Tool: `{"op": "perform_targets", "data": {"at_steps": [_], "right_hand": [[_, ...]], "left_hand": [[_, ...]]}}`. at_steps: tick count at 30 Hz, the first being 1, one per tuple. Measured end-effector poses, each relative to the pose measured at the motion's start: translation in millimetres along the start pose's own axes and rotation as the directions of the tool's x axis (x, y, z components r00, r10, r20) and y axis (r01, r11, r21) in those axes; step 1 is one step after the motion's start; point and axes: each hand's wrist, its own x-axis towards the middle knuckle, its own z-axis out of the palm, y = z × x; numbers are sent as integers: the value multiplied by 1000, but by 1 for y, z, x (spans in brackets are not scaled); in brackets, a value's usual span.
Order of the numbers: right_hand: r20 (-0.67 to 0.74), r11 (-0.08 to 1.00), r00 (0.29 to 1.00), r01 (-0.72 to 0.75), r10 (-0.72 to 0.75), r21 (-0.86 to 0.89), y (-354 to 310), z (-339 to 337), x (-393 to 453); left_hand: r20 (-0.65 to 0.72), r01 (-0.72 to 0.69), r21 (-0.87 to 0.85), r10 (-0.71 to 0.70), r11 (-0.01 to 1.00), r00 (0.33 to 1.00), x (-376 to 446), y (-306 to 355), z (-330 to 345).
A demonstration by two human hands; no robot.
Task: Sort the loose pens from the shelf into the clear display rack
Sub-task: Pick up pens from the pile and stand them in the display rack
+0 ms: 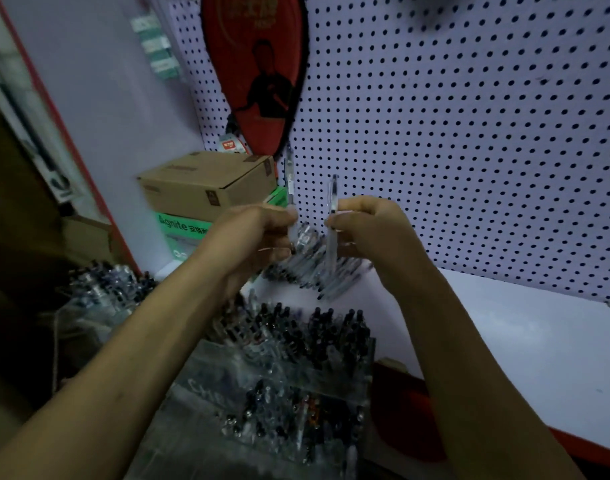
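My left hand [258, 233] grips a clear pen [289, 174] that stands upright above its fingers. My right hand [369, 226] pinches another clear pen [333, 209], also upright, a short way to the right. Both hands hover above a pile of loose pens [317, 271] lying on the white shelf [504, 323]. Nearer to me stands the clear display rack [296, 372], with several dark-capped pens upright in its tiers. The picture is blurred, so finer detail of the pens is lost.
A white pegboard [469, 133] backs the shelf, with a red racket case [258, 71] hanging on it. A cardboard box [206, 181] sits on a green box [182, 233] at the back left. Another clear holder of pens [102, 285] stands to the left.
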Motion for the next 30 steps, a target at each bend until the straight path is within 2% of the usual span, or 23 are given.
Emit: {"op": "perform_targets", "data": {"at_steps": [4, 7, 9, 12, 16, 22, 26, 30], "right_hand": [[72, 1000, 997, -22, 22, 9, -28, 27, -19], [144, 998, 989, -27, 35, -56, -40, 50, -31], [213, 996, 976, -28, 44, -79, -43, 65, -40], [289, 990, 955, -23, 64, -141, -37, 88, -54], [308, 972, 949, 6, 69, -236, -18, 113, -65], [342, 927, 939, 151, -26, -343, -3, 131, -81], [394, 856, 917, 248, -57, -454, 8, 143, -97], [424, 801, 891, 371, -163, -469, 19, 150, -110]], "left_hand": [[-3, -90, 21, 90, 996, 996, -39, -10, -26], [-84, -129, 23, 131, 991, 988, -64, -22, -49], [-109, -142, 84, 150, 986, 983, -79, -34, -67], [-121, -108, 210, 136, 972, 983, -96, -58, -92], [-170, -38, 312, 95, 949, 981, -109, -88, -122], [-283, 24, 435, 112, 900, 953, -115, -114, -138], [-186, -22, 554, 150, 832, 971, -119, -129, -137], [-174, -33, 624, 180, 781, 968, -117, -136, -139]]}}
